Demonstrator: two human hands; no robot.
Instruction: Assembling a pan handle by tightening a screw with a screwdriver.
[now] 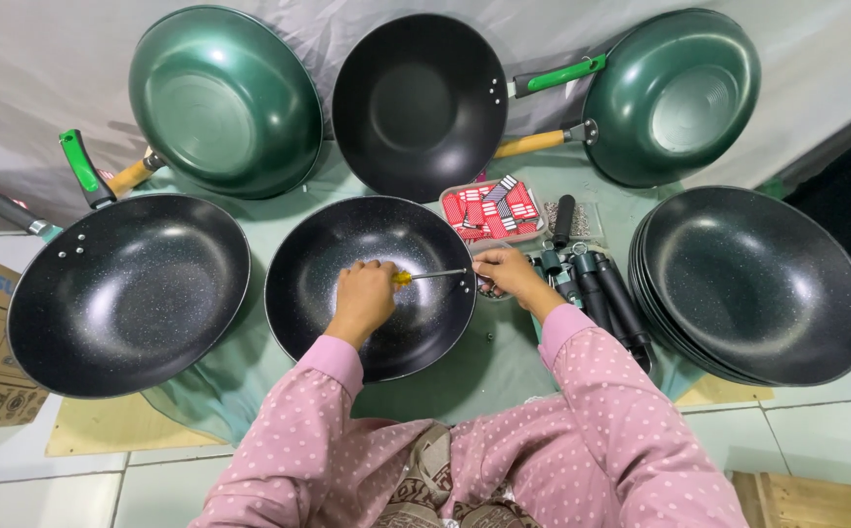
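Observation:
A black speckled wok (318, 293) without a handle lies in front of me on a green cloth (504, 362). My left hand (364, 296) is inside the wok, closed around a yellow-handled screwdriver (431, 276) whose tip points at the rivet holes on the wok's right wall. My right hand (509, 270) grips the wok's right rim from outside, fingers curled by those holes. Both arms wear pink dotted sleeves.
A black wok with a handle (127, 293) lies at left. Two green woks (225, 98) (675, 93) and a black wok (416, 103) lean at the back. Stacked black woks (753, 284) sit right. A tray of red packets (492, 210) and loose black handles (606, 293) lie between.

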